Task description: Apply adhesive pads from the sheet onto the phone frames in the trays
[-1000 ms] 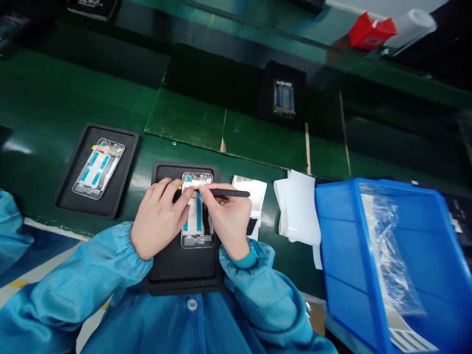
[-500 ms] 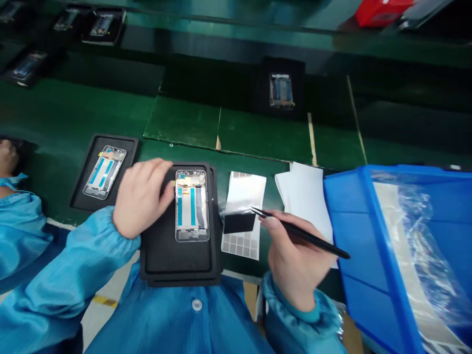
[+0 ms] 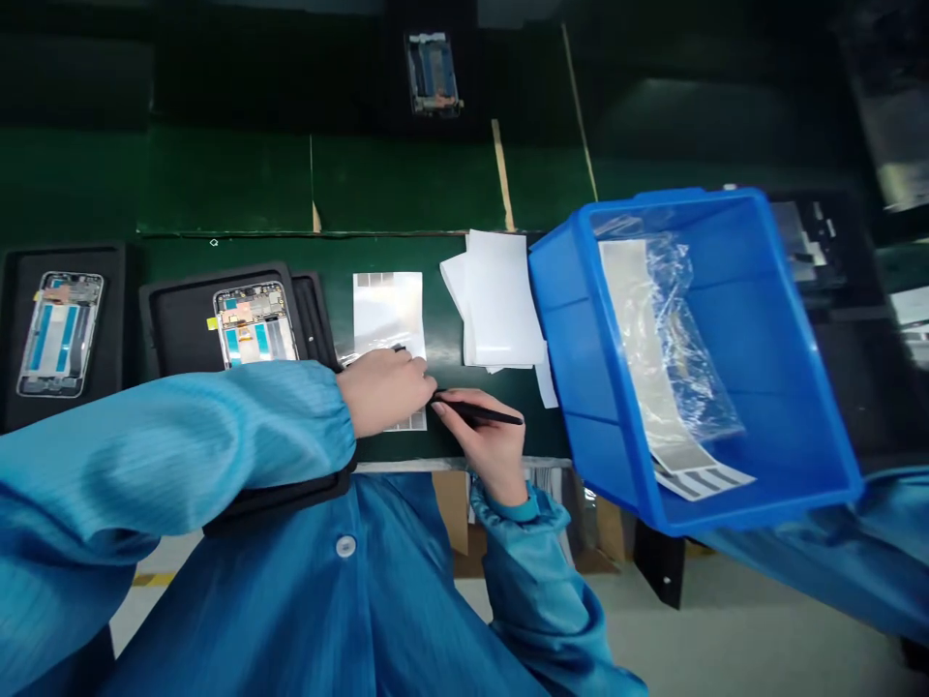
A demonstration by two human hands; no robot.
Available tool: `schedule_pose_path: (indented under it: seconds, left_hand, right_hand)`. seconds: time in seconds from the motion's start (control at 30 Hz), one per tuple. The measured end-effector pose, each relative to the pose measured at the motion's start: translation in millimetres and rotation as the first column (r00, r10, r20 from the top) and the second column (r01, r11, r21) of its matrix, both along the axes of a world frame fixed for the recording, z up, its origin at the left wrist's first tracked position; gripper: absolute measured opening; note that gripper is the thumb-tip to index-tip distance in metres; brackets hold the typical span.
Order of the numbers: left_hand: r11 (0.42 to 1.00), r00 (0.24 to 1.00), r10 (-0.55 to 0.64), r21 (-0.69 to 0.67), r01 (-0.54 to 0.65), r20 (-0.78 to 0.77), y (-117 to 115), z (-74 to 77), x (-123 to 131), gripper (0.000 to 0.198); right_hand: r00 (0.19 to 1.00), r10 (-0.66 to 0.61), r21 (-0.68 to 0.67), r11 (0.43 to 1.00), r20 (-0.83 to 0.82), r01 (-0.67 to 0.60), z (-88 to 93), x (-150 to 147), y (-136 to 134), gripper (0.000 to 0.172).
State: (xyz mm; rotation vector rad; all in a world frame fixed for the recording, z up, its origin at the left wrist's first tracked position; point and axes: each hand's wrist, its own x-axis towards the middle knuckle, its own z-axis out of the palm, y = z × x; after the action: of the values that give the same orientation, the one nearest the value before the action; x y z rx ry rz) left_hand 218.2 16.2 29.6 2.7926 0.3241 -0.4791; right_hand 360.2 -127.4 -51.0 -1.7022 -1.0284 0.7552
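Note:
My left hand (image 3: 386, 389) lies across a white label sheet (image 3: 396, 308), its fingers curled together near the tips of the tweezers. What those fingers hold, if anything, is hidden. My right hand (image 3: 492, 445) grips black tweezers (image 3: 485, 414) just right of it, pointing leftward. Clear film and a dark piece show at the sheet beside my left knuckles. To the left, an opened phone (image 3: 255, 318) with blue strips sits in a black tray (image 3: 178, 324) stacked on another; my left sleeve covers its lower part.
Beside the sheet are white papers (image 3: 500, 300). A blue bin (image 3: 581, 319) at right contains clear plastic wrap (image 3: 689, 339) and strips. Another opened phone (image 3: 62, 334) rests in a tray at far left; one more phone (image 3: 434, 75) is at the back. Another person's sleeve (image 3: 820, 552) appears at lower right.
The view has shifted right and down. My left hand has gone from the phone tray over to the label sheet, meeting the tweezers. The right hand still holds the tweezers.

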Motion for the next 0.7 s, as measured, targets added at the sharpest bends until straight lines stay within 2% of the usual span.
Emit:
schedule_pose_path:
  seconds: [0.07, 0.17, 0.7]
  left_hand:
    - [1.000, 0.999, 0.003, 0.004, -0.002, -0.036, 4, -10.1, 5, 0.024]
    - [1.000, 0.999, -0.007, 0.020, 0.008, -0.033, 9, -16.3, 7, 0.023]
    - [1.000, 0.998, -0.010, -0.015, 0.009, -0.065, 12, -19.7, 7, 0.032]
  right_hand:
    - [1.000, 0.017, 0.017, 1.000, 0.006, -0.017, -3.8, 2, -1, 0.012]
    - [0.999, 0.048, 0.015, 0.999, 0.006, -0.048, -5.6, 6, -2, 0.012]
    - [0.993, 0.115, 0.062, 0.992, -0.023, -0.113, -6.4, 10, -2, 0.007]
